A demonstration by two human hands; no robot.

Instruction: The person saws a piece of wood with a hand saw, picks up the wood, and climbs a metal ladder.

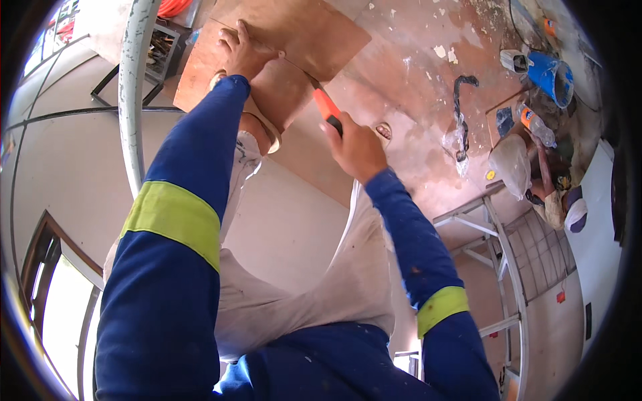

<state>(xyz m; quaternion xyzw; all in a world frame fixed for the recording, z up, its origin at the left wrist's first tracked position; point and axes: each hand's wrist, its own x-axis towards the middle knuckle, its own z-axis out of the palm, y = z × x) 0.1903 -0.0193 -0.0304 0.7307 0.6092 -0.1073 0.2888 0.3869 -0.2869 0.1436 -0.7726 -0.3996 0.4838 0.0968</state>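
Note:
A thin brown board [321,33] lies low in front of me, with a dark line running across it. My left hand [244,55] presses on its left part, fingers spread and holding nothing. Closed around an orange-and-black handled cutting tool [326,107] is my right hand [360,148], at the board's near edge. The tool's thin tip meets the end of the dark line; whether it is a knife or a small saw cannot be made out. My sandalled foot [257,131] rests by the board, below my left hand.
Close on the left rises a worn white pole [132,87], with a metal frame rack [157,63] behind it. At right are a blue bucket [550,77], a plastic bottle [536,125], a dark twisted strip [460,110] and a metal ladder [511,281]. Another person's arm [543,167] is near the bottle.

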